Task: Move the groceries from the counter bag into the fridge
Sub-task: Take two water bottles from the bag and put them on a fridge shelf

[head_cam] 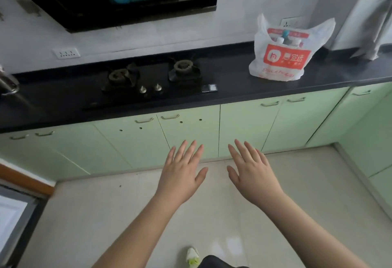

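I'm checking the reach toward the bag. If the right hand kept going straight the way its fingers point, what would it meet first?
Probably the green cabinet door, not the bag. The right hand points forward and slightly left, while the bag stands up right on the counter. Depth is unclear.

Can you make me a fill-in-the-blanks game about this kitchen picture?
1. The white and red plastic bag sits on the ____ countertop.
2. The cabinet doors below are pale ____.
3. The left hand and right hand hold ____.
4. The gas stove has ____ burners.

Missing words: black; green; nothing; two
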### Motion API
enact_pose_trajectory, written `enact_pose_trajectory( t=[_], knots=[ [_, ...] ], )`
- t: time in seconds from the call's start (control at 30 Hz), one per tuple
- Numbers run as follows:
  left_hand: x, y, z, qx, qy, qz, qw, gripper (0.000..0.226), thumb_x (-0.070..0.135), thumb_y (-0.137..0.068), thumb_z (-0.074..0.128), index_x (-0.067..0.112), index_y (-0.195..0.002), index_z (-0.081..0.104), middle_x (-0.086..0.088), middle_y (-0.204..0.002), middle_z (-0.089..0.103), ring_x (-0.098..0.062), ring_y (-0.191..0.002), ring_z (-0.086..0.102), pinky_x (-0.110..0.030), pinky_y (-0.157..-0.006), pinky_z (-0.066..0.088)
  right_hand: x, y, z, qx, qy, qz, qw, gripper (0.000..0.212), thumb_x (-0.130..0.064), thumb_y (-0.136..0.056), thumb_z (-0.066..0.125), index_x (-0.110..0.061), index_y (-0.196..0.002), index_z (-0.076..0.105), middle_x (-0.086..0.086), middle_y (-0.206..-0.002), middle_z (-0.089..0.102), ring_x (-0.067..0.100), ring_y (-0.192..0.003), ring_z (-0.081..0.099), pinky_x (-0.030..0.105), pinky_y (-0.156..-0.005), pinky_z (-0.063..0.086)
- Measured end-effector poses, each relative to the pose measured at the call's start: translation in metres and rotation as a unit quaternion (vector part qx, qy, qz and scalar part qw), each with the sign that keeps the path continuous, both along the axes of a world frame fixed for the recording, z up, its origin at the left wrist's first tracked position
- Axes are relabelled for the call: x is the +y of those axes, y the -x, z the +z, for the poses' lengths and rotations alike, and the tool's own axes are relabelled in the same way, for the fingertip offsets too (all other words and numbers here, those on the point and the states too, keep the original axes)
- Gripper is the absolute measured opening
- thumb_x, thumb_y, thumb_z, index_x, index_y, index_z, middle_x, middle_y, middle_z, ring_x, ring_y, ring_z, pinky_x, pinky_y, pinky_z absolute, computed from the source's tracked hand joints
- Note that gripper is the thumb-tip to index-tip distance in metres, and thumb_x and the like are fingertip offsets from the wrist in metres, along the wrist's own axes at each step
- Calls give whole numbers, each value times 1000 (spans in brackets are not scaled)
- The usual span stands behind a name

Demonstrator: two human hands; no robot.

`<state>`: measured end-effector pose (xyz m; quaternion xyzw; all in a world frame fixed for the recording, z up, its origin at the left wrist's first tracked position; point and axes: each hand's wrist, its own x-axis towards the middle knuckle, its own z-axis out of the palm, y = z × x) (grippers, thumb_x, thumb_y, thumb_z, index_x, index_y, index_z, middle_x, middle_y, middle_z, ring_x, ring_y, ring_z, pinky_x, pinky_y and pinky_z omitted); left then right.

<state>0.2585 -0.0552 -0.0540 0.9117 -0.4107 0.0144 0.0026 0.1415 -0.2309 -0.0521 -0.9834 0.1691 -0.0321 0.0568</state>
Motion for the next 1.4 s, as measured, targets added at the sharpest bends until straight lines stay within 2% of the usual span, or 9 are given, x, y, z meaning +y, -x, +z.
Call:
enact_pose_trajectory(
  t=[0.17, 0.3, 0.5, 0.67, 0.87, 0.97, 1.1, 1.2, 1.4],
  knots=[
    [-35, -31, -3, -10, 3, -44, 999, 63, 54, -96, 26, 23, -150, 32, -2, -156, 34, -24, -146, 25, -43, -117, 10, -23, -20, 2, -3, -6, -41, 999, 62, -46, -92, 26, -18, -146, 38, 6, -152, 39, 30, -139, 36, 45, -111, 31],
    [-61, -64, -7, 3, 21, -66, 998, 64, 54, -96, 24, 22, -152, 26, -1, -160, 25, -22, -149, 16, -44, -117, 17, -42, -48, 7, -1, 4, -62, 998, 63, -47, -93, 23, -19, -148, 33, 6, -154, 34, 30, -142, 31, 45, -113, 26],
    [-104, -116, 3, 12, 46, -99, 994, 69, 56, -93, 10, 25, -154, 11, 3, -163, 10, -20, -150, 3, -41, -119, 9, -71, -89, 16, 18, 24, -97, 995, 63, -49, -92, 19, -22, -148, 33, 5, -155, 32, 29, -143, 29, 45, -114, 25],
    [-137, -148, 2, 5, 48, -119, 992, 66, 54, -95, 17, 23, -153, 21, 0, -162, 19, -25, -150, 10, -44, -117, 16, -94, -100, 19, 23, 27, -159, 987, 67, -52, -91, 12, -24, -150, 26, 4, -158, 25, 27, -146, 22, 42, -116, 19],
    [-187, -165, 1, 5, 46, -164, 985, 67, 54, -95, 13, 24, -154, 15, 1, -162, 15, -24, -150, 5, -42, -119, -2, -136, -96, 25, 21, 28, -214, 976, 69, -54, -91, 13, -22, -148, 32, 6, -156, 30, 29, -144, 26, 43, -116, 22],
    [-219, -167, 4, -4, 58, -178, 982, 66, 53, -95, 17, 21, -151, 28, -2, -159, 27, -26, -148, 17, -42, -116, 2, -163, -97, 27, 13, 22, -226, 974, 70, -56, -90, 10, -24, -149, 30, 4, -159, 23, 26, -146, 20, 42, -117, 17],
    [-263, -172, 7, -9, 59, -186, 981, 64, 52, -95, 20, 21, -151, 30, -2, -158, 29, -26, -148, 18, -44, -119, 10, -204, -101, 26, 9, 13, -237, 971, 65, -55, -94, 15, -24, -151, 26, 3, -160, 18, 25, -147, 15, 41, -118, 10],
    [-298, -176, 9, -13, 47, -185, 981, 64, 52, -95, 19, 22, -151, 28, -2, -159, 28, -26, -148, 17, -46, -120, 13, -239, -105, 26, 6, 9, -232, 973, 74, -57, -89, 6, -23, -150, 28, 5, -160, 20, 26, -147, 17, 41, -118, 10],
    [-370, -175, 21, -19, 29, -194, 980, 64, 53, -96, 18, 23, -152, 26, -2, -159, 27, -27, -148, 16, -44, -118, 14, -309, -105, 33, -10, -2, -233, 972, 69, -54, -91, 15, -20, -146, 38, 8, -154, 34, 28, -143, 29, 42, -117, 17]
  ],
)
